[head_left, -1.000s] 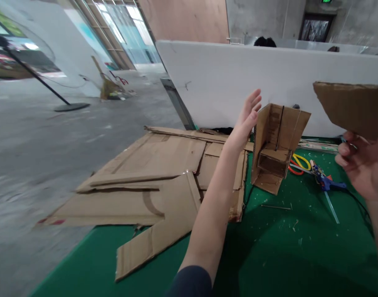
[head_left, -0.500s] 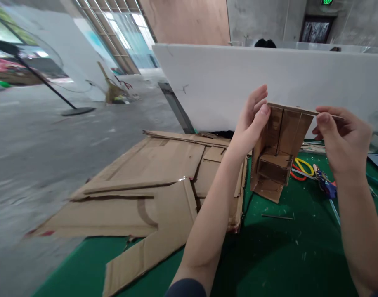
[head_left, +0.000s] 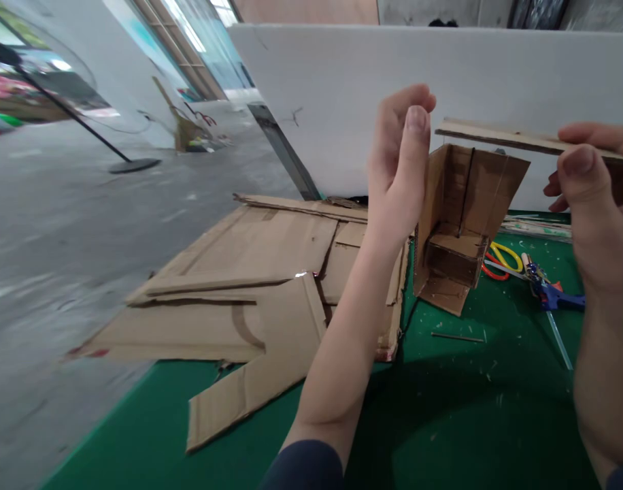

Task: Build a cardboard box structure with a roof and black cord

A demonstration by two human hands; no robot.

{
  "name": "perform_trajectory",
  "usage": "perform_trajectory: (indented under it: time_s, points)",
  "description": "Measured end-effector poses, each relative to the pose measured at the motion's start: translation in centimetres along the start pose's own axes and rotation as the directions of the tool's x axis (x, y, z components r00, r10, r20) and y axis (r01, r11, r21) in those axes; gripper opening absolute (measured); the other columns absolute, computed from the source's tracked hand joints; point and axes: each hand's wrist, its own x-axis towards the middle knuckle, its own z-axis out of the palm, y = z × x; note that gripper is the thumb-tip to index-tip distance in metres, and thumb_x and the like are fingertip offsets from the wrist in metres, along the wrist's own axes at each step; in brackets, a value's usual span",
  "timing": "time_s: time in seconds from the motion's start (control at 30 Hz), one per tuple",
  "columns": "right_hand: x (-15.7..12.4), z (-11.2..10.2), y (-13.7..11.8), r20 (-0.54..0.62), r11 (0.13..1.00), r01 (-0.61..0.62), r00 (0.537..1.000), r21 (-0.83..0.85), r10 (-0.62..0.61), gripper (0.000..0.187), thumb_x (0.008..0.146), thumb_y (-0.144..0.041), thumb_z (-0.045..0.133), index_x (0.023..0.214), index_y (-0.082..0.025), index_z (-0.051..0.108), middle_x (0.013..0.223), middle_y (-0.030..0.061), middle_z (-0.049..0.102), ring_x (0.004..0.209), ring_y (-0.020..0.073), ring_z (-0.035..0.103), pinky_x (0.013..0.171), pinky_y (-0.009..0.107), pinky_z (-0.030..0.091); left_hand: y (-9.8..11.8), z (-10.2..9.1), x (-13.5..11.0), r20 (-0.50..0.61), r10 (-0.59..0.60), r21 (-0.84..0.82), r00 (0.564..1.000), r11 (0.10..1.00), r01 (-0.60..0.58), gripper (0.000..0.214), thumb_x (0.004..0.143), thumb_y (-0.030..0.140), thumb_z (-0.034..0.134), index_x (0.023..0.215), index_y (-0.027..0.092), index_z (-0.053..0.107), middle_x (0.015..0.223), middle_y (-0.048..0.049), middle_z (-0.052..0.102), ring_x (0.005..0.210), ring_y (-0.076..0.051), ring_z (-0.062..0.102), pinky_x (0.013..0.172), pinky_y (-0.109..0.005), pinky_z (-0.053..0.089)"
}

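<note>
Pinching a flat cardboard panel (head_left: 515, 138) at its right end, the right hand (head_left: 592, 204) has its grip closed on the board between thumb and fingers. The panel shows edge-on and level, its long axis running left to right. It hangs just above the open top of the upright box (head_left: 459, 224) on the green worktop (head_left: 469, 408). Its free end points at the left hand (head_left: 398, 170), the nearer to that end. This hand is raised beside the box's left wall, fingers loosely curled, grip empty, apart from the panel. Scissors (head_left: 500, 262) and a glue gun (head_left: 551, 296) lie right of the box, cardboard sheets (head_left: 250, 286) left.
</note>
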Motion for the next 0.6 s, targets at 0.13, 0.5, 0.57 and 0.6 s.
perform_trajectory:
  time_s: [0.13, 0.5, 0.57, 0.6]
  points:
    - [0.1, -0.6, 0.0, 0.015, 0.996, 0.016, 1.0, -0.093, -0.015, 0.047, 0.081, -0.054, 0.067, 0.107, -0.015, 0.072, 0.085, 0.0069, 0.071, 0.07, 0.018, 0.065, 0.051, 0.03, 0.043, 1.0, -0.2, -0.3, -0.03, -0.004, 0.065, 1.0, 0.998, 0.006, 0.041, 0.089, 0.064, 0.045, 0.107, 0.03, 0.06, 0.12, -0.0008, 0.066, 0.12, -0.018, 0.059, 0.095, -0.032, 0.051]
    - [0.0, -1.4, -0.3, 0.118, 0.974, 0.065, 0.992, -0.218, -0.039, 0.041, 0.083, -0.051, 0.066, 0.114, -0.024, 0.069, 0.1, 0.0039, 0.073, 0.078, 0.0192, 0.067, 0.056, 0.033, 0.052, 1.4, -1.0, 1.0, -0.12, 0.197, 0.108, 0.973, 0.977, -0.184, 0.046, 0.08, 0.071, 0.05, 0.101, 0.031, 0.06, 0.104, 0.0039, 0.066, 0.107, -0.016, 0.063, 0.089, -0.035, 0.056]
    - [0.3, -1.3, 0.2, 0.094, 0.969, 0.074, 0.994, -0.235, -0.053, 0.044, 0.081, -0.053, 0.067, 0.112, -0.023, 0.069, 0.096, 0.0045, 0.073, 0.072, 0.0192, 0.066, 0.056, 0.034, 0.051, 1.3, -1.0, 1.4, -0.113, 0.23, 0.137, 0.967, 0.967, -0.214, 0.05, 0.075, 0.075, 0.053, 0.102, 0.033, 0.058, 0.104, 0.0047, 0.066, 0.106, -0.017, 0.062, 0.084, -0.036, 0.057]
    - [0.4, -1.2, 0.6, 0.086, 0.961, 0.084, 0.994, -0.264, -0.063, 0.046, 0.079, -0.054, 0.068, 0.112, -0.022, 0.07, 0.095, 0.005, 0.073, 0.068, 0.0184, 0.065, 0.058, 0.035, 0.051, 1.3, -1.0, 1.7, -0.092, 0.248, 0.132, 0.965, 0.963, -0.235, 0.05, 0.073, 0.074, 0.056, 0.103, 0.033, 0.058, 0.104, 0.0043, 0.065, 0.106, -0.018, 0.062, 0.082, -0.036, 0.057]
